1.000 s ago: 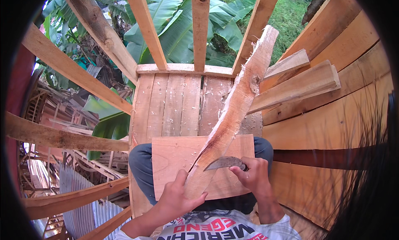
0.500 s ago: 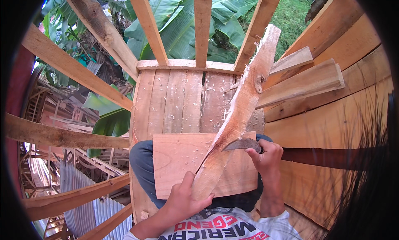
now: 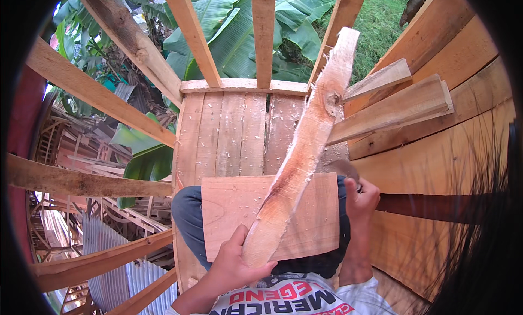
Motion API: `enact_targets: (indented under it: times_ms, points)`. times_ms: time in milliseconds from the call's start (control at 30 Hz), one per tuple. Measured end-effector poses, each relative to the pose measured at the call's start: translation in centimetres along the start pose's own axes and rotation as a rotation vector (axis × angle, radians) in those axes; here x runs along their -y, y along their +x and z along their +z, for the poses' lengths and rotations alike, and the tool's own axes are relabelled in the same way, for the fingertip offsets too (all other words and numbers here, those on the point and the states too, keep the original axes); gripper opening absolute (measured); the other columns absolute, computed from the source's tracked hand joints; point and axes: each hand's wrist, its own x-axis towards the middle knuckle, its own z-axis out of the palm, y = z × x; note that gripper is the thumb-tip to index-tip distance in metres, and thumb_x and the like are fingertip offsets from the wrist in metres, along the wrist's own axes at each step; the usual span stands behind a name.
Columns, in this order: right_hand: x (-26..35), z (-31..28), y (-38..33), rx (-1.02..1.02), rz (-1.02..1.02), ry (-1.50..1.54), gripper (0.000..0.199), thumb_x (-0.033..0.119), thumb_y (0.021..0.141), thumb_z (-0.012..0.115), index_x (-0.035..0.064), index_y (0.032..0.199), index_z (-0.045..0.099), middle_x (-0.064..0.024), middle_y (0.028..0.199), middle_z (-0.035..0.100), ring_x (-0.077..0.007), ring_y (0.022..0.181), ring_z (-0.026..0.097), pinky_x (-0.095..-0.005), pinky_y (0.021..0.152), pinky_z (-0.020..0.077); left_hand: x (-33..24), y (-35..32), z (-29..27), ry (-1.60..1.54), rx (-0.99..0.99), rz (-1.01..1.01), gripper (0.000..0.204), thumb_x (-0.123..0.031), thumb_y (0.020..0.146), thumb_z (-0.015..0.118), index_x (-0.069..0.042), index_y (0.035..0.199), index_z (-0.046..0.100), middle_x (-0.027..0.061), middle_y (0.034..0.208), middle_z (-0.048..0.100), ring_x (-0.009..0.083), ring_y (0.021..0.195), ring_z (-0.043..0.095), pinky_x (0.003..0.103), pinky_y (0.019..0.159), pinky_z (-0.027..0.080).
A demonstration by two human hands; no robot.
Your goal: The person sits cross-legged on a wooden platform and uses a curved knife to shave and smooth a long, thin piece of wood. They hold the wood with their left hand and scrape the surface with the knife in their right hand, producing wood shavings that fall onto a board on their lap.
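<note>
A long, rough wooden strip (image 3: 305,146) slants up and to the right from my lap, with a knot near its far end and frayed fibres along its edges. My left hand (image 3: 239,259) grips its near end, thumb on one side and fingers on the other. To the right, my right hand (image 3: 362,198) is closed around a curved knife (image 3: 344,168), whose dark blade is blurred and stands apart from the strip. A flat wooden board (image 3: 229,206) lies across my lap beneath the strip, with a few shavings on it.
Shavings dot the plank floor (image 3: 229,135) ahead. Two wooden offcuts (image 3: 392,109) lean at the right by a plank wall (image 3: 430,157). Wooden slats (image 3: 263,37) stand in front and at the left, with banana leaves (image 3: 218,37) and corrugated sheets (image 3: 109,255) beyond.
The knife has come off the strip and swung right with my right hand. The strip has turned slightly, its far end shifting left and its broad face showing more.
</note>
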Motion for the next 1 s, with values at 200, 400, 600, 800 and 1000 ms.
enact_targets:
  times_ms: [200, 400, 600, 800, 1000]
  points:
    - [0.0, -0.3, -1.6, 0.356, 0.100, 0.681, 0.066, 0.067, 0.080, 0.056, 0.0049, 0.059, 0.049, 0.0067, 0.049, 0.036, -0.0057, 0.045, 0.036, -0.0234, 0.041, 0.0244, 1.0, 0.3, 0.5, 0.214, -0.204, 0.200, 0.052, -0.019, 0.072, 0.080, 0.001, 0.102, 0.042, 0.0181, 0.080, 0.064, 0.0209, 0.069, 0.067, 0.032, 0.060, 0.052]
    - [7.3, 1.1, -6.1, 0.695, 0.483, 1.122, 0.039, 0.032, 0.086, 0.068, -0.0011, 0.104, 0.058, 0.0062, 0.068, 0.049, -0.0001, 0.057, 0.042, -0.0183, 0.047, 0.0318, 1.9, 0.9, 2.2, 0.234, -0.086, 0.081, 0.048, -0.021, 0.074, 0.078, 0.001, 0.098, 0.043, 0.0211, 0.078, 0.063, 0.0234, 0.079, 0.068, 0.032, 0.065, 0.052]
    - [9.1, 0.9, -6.2, 0.576, 0.430, 1.261, 0.025, 0.017, 0.086, 0.068, -0.0012, 0.100, 0.059, 0.0049, 0.067, 0.055, -0.0020, 0.058, 0.049, -0.0204, 0.048, 0.0376, 1.9, 1.9, 2.8, -0.785, 0.385, -0.256, 0.028, -0.014, 0.087, 0.064, -0.001, 0.106, 0.046, 0.0078, 0.082, 0.058, 0.0139, 0.068, 0.056, 0.027, 0.059, 0.045]
    - [5.7, -0.3, -4.6, 0.700, 0.054, 0.798, 0.030, 0.029, 0.081, 0.072, -0.0003, 0.079, 0.064, -0.0002, 0.057, 0.055, -0.0073, 0.056, 0.053, -0.0292, 0.049, 0.0412, 3.4, 2.6, 3.2, -0.866, 0.544, -0.303, 0.027, -0.011, 0.089, 0.058, -0.001, 0.110, 0.045, 0.0029, 0.079, 0.048, 0.0090, 0.061, 0.045, 0.024, 0.053, 0.038]
    - [5.9, -1.8, -3.6, 0.624, -0.145, 0.335, 0.045, 0.043, 0.069, 0.077, 0.0020, 0.063, 0.060, -0.0137, 0.051, 0.051, -0.0285, 0.048, 0.055, -0.0349, 0.046, 0.0428, 3.0, 2.6, 3.1, -0.645, 0.481, -0.227, 0.023, -0.008, 0.089, 0.054, -0.003, 0.109, 0.046, 0.0026, 0.081, 0.048, 0.0082, 0.062, 0.045, 0.023, 0.054, 0.038]
